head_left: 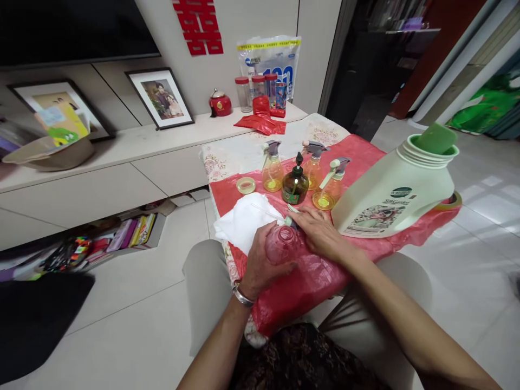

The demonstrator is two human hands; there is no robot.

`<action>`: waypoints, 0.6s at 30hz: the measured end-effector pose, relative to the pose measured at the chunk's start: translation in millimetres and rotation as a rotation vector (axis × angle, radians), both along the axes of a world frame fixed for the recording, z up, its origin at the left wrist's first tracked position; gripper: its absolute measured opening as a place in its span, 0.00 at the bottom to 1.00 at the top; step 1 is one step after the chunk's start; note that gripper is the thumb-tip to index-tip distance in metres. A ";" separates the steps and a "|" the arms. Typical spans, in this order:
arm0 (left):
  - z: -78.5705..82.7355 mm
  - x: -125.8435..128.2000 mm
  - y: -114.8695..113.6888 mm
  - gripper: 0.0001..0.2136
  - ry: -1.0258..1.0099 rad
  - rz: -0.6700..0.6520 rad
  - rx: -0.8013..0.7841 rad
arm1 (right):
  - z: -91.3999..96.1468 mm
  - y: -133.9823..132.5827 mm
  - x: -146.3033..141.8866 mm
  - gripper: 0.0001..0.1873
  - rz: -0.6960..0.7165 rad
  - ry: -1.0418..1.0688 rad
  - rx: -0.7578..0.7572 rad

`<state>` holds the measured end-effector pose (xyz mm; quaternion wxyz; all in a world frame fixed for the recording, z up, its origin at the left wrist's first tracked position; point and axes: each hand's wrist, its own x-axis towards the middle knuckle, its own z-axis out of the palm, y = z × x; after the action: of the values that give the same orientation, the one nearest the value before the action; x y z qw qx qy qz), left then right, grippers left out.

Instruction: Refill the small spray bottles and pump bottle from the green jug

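Observation:
My left hand is wrapped round a pink, see-through bottle whose mouth is uncovered and faces up. Just to the right, my right hand has its fingers closed over a spray head, partly hidden, with a thin clear tube reaching left over a white cloth. Beyond my hands stand a dark green pump bottle and three yellowish spray bottles. A round pale lid lies behind the cloth.
A large pale green detergent jug with a green cap stands at the right. Red plastic sheeting covers the table over a floral cloth. Behind, a cabinet top bears lidded jars, a red pot and framed photos.

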<state>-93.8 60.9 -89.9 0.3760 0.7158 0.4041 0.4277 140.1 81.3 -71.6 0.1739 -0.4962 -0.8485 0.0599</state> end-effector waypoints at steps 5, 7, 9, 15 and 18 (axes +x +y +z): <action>1.9 1.5 -0.4 0.45 -0.025 0.009 -0.019 | -1.5 11.7 -0.2 0.38 0.054 -0.024 -0.033; 2.5 1.7 -0.9 0.46 -0.033 0.019 -0.032 | -0.1 12.2 0.7 0.38 0.063 -0.017 -0.024; 2.7 1.6 -1.1 0.47 -0.039 0.017 -0.048 | 1.3 9.1 1.5 0.40 0.075 0.003 -0.010; 1.4 1.3 -1.5 0.45 -0.089 0.019 -0.046 | 3.3 -15.7 5.0 0.36 0.065 0.139 0.089; 1.6 1.7 -2.6 0.47 -0.090 0.030 -0.083 | 5.4 -32.6 6.7 0.26 -0.035 0.235 0.185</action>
<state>-92.1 58.3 -88.3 0.4166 0.6734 0.4148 0.4482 146.9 48.7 -66.3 0.3178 -0.4824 -0.8155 0.0362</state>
